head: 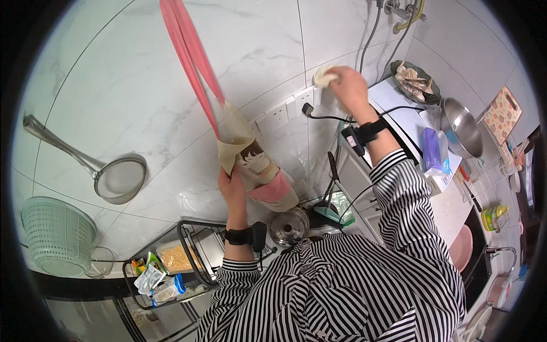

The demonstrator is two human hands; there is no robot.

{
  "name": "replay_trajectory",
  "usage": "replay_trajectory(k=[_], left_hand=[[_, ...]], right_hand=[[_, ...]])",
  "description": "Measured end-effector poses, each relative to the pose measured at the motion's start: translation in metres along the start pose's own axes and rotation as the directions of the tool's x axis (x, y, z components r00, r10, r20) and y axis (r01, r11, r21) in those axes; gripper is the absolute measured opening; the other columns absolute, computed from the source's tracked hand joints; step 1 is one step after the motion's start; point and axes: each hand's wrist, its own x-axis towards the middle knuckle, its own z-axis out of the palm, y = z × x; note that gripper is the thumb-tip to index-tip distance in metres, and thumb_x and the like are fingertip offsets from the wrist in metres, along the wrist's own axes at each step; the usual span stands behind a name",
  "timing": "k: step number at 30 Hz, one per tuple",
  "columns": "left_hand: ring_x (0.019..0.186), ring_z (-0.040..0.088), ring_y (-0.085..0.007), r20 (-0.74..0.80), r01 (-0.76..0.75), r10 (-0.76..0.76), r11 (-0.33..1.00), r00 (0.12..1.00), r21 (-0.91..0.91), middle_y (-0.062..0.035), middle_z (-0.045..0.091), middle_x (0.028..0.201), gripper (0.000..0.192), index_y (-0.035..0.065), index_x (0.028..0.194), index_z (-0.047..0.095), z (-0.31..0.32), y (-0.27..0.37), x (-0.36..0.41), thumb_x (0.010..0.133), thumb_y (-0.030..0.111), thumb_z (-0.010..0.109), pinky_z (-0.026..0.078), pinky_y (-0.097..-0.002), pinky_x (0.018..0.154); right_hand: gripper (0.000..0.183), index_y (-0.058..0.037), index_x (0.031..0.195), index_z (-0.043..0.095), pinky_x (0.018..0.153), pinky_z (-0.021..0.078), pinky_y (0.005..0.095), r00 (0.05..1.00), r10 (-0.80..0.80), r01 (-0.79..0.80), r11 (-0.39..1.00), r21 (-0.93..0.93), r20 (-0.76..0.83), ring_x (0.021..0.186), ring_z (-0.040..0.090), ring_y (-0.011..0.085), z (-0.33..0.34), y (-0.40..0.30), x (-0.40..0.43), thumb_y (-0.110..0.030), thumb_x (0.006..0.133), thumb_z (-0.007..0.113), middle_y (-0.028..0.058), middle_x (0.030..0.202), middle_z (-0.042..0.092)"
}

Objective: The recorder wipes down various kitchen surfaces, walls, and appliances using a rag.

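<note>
Before me, a cream cloth bag or apron (273, 171) with long pink straps, a cartoon figure and a pink panel hangs against the marbled wall tiles. My left hand (232, 188) pinches a folded edge of its fabric near the upper opening. Higher and to the right, my right hand (351, 87) grips a pale, crumpled cloth (325, 78) at the wall, just above a row of white sockets (280, 116). The hand is slightly blurred, and I cannot tell how firmly the cloth touches the tiles. Both wrists wear black straps with small devices.
A black plug (307, 109) and its cable cross near my right forearm. A metal strainer (120, 179) and a green basket (60, 235) are at left. A black rack (188, 248) holds packets. At right are garlic (412, 81), a steel bowl (461, 128) and a tissue pack (432, 151).
</note>
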Motion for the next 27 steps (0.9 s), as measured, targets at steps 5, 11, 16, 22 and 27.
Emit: replay_trajectory(k=[5,11,16,22,27], left_hand=[[0.095,0.062,-0.0144,-0.061,-0.044,0.042,0.999,0.997,-0.028,-0.0090,0.070,0.104,0.029,-0.0048,0.119,0.063,-0.011,-0.020,0.003,0.095,0.009,0.055,0.047,-0.0278,0.085],[0.090,0.059,-0.0108,-0.039,0.015,-0.018,0.998,0.999,-0.061,-0.0051,0.068,0.101,0.028,-0.0051,0.118,0.063,-0.026,-0.010,-0.004,0.095,0.010,0.055,0.046,-0.0259,0.081],[0.092,0.058,-0.0097,-0.036,0.022,-0.025,0.996,0.999,-0.085,-0.0028,0.067,0.100,0.026,-0.0038,0.116,0.063,-0.042,-0.019,-0.009,0.099,0.015,0.055,0.045,-0.0257,0.083],[0.086,0.054,-0.0074,-0.107,-0.014,0.017,1.000,0.994,0.022,-0.0002,0.065,0.095,0.026,-0.0046,0.111,0.065,-0.068,0.010,-0.016,0.099,0.016,0.057,0.043,-0.0238,0.077],[0.080,0.050,-0.0052,-0.144,-0.043,0.040,0.999,0.989,-0.015,0.0029,0.061,0.089,0.024,-0.0049,0.108,0.066,-0.073,0.013,-0.021,0.098,0.015,0.057,0.041,-0.0217,0.070]], right_hand=[[0.035,-0.0097,0.117,0.064,0.087,0.0499,0.0413,0.865,0.005,0.173,0.936,0.308,-0.502,0.101,0.063,0.0347,-0.012,-0.038,0.031,-0.010,0.083,0.061,0.0153,0.109,0.066],[0.038,-0.0132,0.117,0.055,0.087,0.0478,0.0458,0.898,0.093,0.091,0.917,0.389,-0.429,0.105,0.055,0.0404,0.022,-0.093,0.017,-0.006,0.080,0.061,0.0195,0.110,0.054],[0.029,-0.0105,0.099,0.062,0.082,0.0484,0.0445,0.973,-0.155,0.216,0.875,0.433,-0.171,0.097,0.055,0.0369,0.094,-0.133,-0.080,-0.001,0.072,0.065,0.0151,0.100,0.057],[0.036,-0.0067,0.101,0.066,0.089,0.0491,0.0400,0.863,-0.298,0.473,0.761,0.444,-0.408,0.102,0.060,0.0311,0.059,-0.111,-0.053,0.007,0.068,0.062,0.0130,0.105,0.063],[0.041,-0.0074,0.117,0.059,0.091,0.0465,0.0435,0.842,0.139,0.132,0.884,0.449,-0.521,0.107,0.057,0.0369,0.040,-0.084,0.007,-0.005,0.077,0.062,0.0168,0.114,0.059]])
